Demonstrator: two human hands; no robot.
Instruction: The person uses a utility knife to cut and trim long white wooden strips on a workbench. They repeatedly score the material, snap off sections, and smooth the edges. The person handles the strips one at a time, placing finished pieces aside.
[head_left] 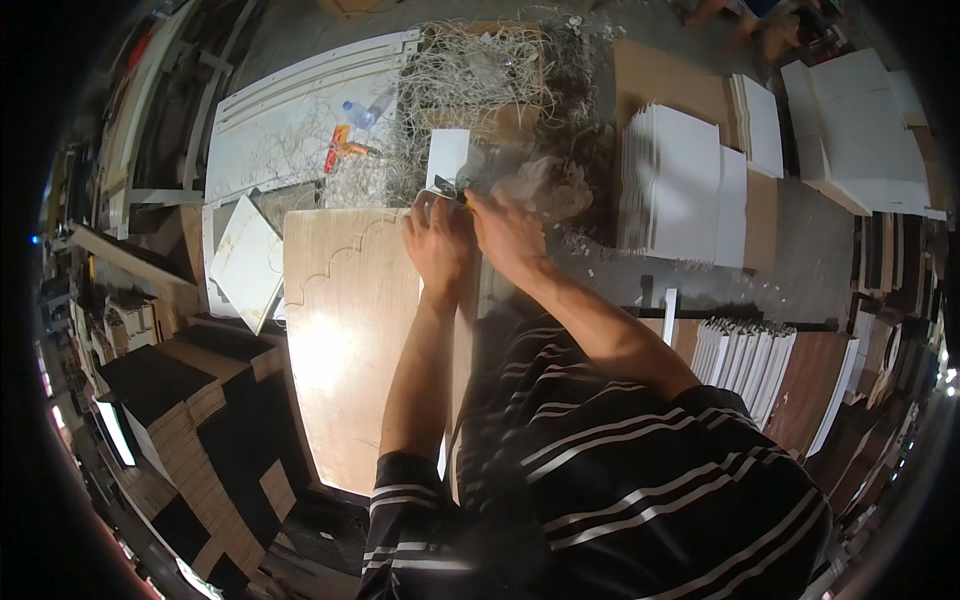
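My left hand (436, 245) rests at the far end of a narrow white-edged panel (442, 455), its fingers curled over the end. My right hand (510, 238) is closed beside it, around a small hand tool (469, 203) with a bit of yellow showing; most of the tool is hidden. A dark blade-like piece (445, 184) sticks out between the fingertips of both hands. Just beyond them lies a white rectangular piece (449, 152). Left of my left forearm a pale wood-grain board (345, 300) lies flat, with a wavy line along its far left part.
Tangled edging strips (480, 65) heap up ahead. A clear bottle (358, 114) and an orange-red tool (342, 148) lie on a white panel (260, 125). White boards (675, 185) are stacked right. Dark blocks (160, 390) stand at left. Upright panels (745, 365) are near right.
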